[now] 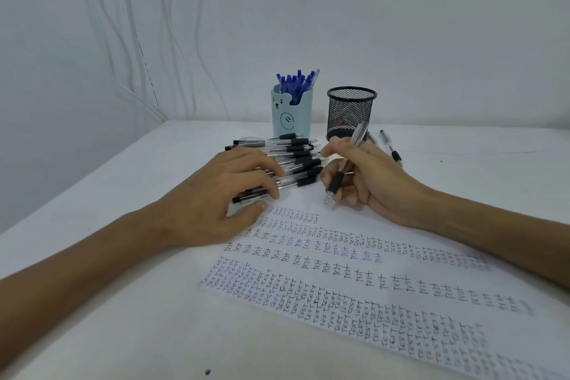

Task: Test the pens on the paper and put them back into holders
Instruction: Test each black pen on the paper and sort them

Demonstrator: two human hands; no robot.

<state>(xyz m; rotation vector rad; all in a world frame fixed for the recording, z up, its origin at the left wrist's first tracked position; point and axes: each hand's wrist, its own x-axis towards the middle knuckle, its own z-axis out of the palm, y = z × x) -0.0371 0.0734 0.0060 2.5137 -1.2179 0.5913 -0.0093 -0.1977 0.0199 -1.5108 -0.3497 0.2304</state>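
Right hand (367, 176) grips a black pen (345, 166), tip just above the paper's (339, 274) bare top edge. Left hand (216, 194) lies open-fingered on the pen pile (296, 157), perhaps pinching one.

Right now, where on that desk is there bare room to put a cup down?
Free: the table right of the mesh holder, past two loose pens, and the near-left corner beside the paper. Crowded: the pen pile under the left hand.

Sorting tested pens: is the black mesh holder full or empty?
Nearly empty: black mesh holder shows no pens above its rim; its contents are unclear.
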